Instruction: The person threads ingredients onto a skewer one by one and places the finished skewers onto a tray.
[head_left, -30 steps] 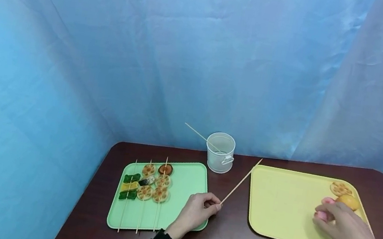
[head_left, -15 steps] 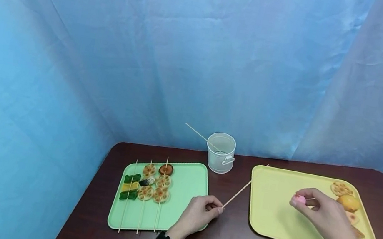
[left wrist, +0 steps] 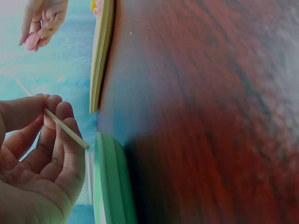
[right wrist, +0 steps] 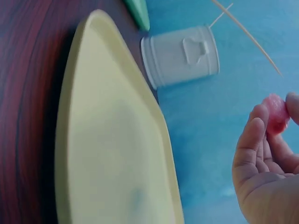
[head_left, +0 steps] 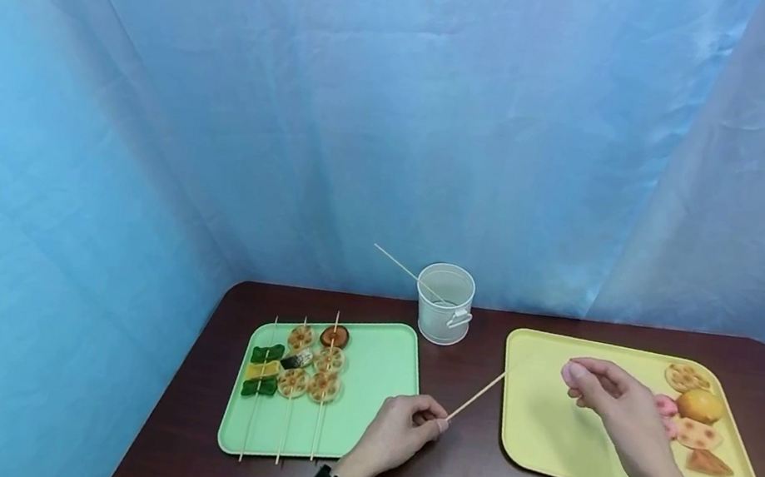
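Note:
My left hand pinches a thin wooden skewer near its lower end, between thumb and fingertips. The skewer slants up to the right, its far part over the yellow tray's left edge. In the right wrist view its pointed tip shows a short way from a small pink food piece. My right hand pinches that rounded piece between thumb and fingers above the yellow tray. On that tray's right side lie more pink pieces, a yellow ball, a lotus root slice, a pale spotted slice and a brown wedge.
To the left, a green tray carries three loaded skewers: green and yellow pieces, lotus slices with a dark-and-white piece, and a mushroom slice above lotus slices. A white bucket with one skewer stands behind, near the blue curtain.
My right hand has lifted a pink piece from the yellow tray's right side and carried it left towards the skewer. My left hand has shifted slightly right, and the skewer tilts further over the tray.

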Motion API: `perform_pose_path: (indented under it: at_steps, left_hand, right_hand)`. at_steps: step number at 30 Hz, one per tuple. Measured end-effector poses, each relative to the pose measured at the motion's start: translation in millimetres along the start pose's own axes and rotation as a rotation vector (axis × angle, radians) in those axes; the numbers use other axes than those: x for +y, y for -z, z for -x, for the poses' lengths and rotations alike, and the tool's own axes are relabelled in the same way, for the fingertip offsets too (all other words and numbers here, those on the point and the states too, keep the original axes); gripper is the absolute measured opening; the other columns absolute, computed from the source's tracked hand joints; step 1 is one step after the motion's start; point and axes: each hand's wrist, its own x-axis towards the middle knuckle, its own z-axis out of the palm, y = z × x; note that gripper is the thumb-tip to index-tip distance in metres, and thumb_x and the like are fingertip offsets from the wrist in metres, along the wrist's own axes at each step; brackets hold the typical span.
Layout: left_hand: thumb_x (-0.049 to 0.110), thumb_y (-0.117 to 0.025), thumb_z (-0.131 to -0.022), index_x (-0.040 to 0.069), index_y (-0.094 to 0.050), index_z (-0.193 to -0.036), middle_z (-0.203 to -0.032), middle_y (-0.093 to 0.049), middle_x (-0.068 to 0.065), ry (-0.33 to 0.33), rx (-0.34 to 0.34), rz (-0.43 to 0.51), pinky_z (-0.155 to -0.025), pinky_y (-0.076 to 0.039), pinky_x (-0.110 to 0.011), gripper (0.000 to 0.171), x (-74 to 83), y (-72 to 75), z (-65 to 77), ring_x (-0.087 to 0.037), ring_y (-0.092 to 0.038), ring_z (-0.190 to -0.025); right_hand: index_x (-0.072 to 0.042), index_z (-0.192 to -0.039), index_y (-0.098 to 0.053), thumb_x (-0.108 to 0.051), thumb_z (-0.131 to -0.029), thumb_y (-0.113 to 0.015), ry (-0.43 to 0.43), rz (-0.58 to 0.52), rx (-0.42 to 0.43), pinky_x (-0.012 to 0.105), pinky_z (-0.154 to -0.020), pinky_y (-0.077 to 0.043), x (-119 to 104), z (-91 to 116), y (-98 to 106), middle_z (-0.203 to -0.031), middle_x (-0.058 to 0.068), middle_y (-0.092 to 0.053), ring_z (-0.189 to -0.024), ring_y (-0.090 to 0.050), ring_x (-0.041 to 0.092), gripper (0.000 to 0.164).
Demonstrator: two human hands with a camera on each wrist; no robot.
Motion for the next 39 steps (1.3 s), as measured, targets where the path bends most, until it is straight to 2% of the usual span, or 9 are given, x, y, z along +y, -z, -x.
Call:
perform_pose_path:
  at_steps: [6, 8, 11, 26, 31, 35, 39]
  left_hand:
    - [0.012, -0.073, -0.096, 0.009, -0.078, -0.095, -0.077, -0.068, 0.013, -0.014, 0.007, -0.031, -0.061, -0.047, -0.018, 0.006, -2.8, 1.3, 2.6, 0.005, -0.055, -0.066]
    - [0.013, -0.073, -0.096, 0.011, -0.079, -0.095, -0.079, -0.068, 0.014, -0.023, 0.01, -0.047, -0.062, -0.046, -0.018, 0.006, -4.0, 1.3, 3.3, 0.005, -0.054, -0.067]
    - [0.013, -0.074, -0.095, 0.012, -0.079, -0.094, -0.08, -0.069, 0.014, -0.033, 0.013, -0.061, -0.064, -0.046, -0.017, 0.006, -5.3, 0.8, 3.8, 0.006, -0.054, -0.068]
    - [0.013, -0.074, -0.095, 0.013, -0.08, -0.093, -0.08, -0.07, 0.014, -0.034, 0.02, -0.068, -0.065, -0.046, -0.018, 0.006, -9.1, -1.9, 4.8, 0.006, -0.055, -0.069]
    - [0.013, -0.075, -0.095, 0.012, -0.079, -0.093, -0.079, -0.069, 0.014, -0.034, 0.021, -0.061, -0.064, -0.046, -0.017, 0.005, -9.7, -2.0, 4.6, 0.006, -0.054, -0.068]
    - [0.013, -0.074, -0.094, 0.012, -0.079, -0.092, -0.078, -0.069, 0.014, -0.028, 0.022, -0.054, -0.062, -0.046, -0.018, 0.005, -8.7, -1.6, 4.9, 0.005, -0.054, -0.066]
    - [0.013, -0.074, -0.095, 0.011, -0.079, -0.093, -0.077, -0.068, 0.014, -0.02, 0.027, -0.045, -0.06, -0.046, -0.018, 0.006, -7.4, -1.0, 5.6, 0.005, -0.054, -0.065]
  right_hand:
    - [-0.002, -0.122, -0.065, -0.019, -0.108, -0.057, 0.009, -0.442, -0.068, 0.023, -0.085, -0.057, 3.1, -4.6, -8.8, -0.107, -0.001, -0.07, -0.094, -0.068, 0.009, 0.024]
    - [-0.004, -0.118, -0.067, -0.018, -0.108, -0.056, 0.015, -0.507, -0.082, 0.024, -0.085, -0.057, 3.0, -5.6, -10.7, -0.106, 0.0, -0.07, -0.094, -0.068, 0.01, 0.02]
    - [-0.005, -0.117, -0.068, -0.018, -0.108, -0.055, 0.018, -0.548, -0.093, 0.024, -0.086, -0.056, 2.0, -6.4, -12.4, -0.106, 0.0, -0.069, -0.094, -0.068, 0.01, 0.019]
    - [-0.005, -0.114, -0.066, -0.018, -0.108, -0.055, 0.028, -0.6, -0.081, 0.023, -0.086, -0.056, -2.8, -8.5, -17.5, -0.105, 0.0, -0.067, -0.097, -0.067, 0.01, 0.018]
    - [-0.006, -0.114, -0.066, -0.017, -0.108, -0.055, 0.029, -0.586, -0.064, 0.023, -0.085, -0.056, -4.1, -7.9, -18.0, -0.105, -0.001, -0.068, -0.095, -0.067, 0.01, 0.017]
    - [-0.007, -0.118, -0.066, -0.017, -0.107, -0.059, 0.025, -0.511, -0.026, 0.021, -0.081, -0.056, -6.1, -7.1, -17.7, -0.103, -0.002, -0.071, -0.093, -0.067, 0.011, 0.017]
    - [-0.008, -0.125, -0.065, -0.023, -0.104, -0.064, 0.01, -0.301, 0.034, 0.02, -0.081, -0.053, -8.8, -7.7, -17.6, -0.106, -0.005, -0.072, -0.094, -0.065, 0.011, 0.025]
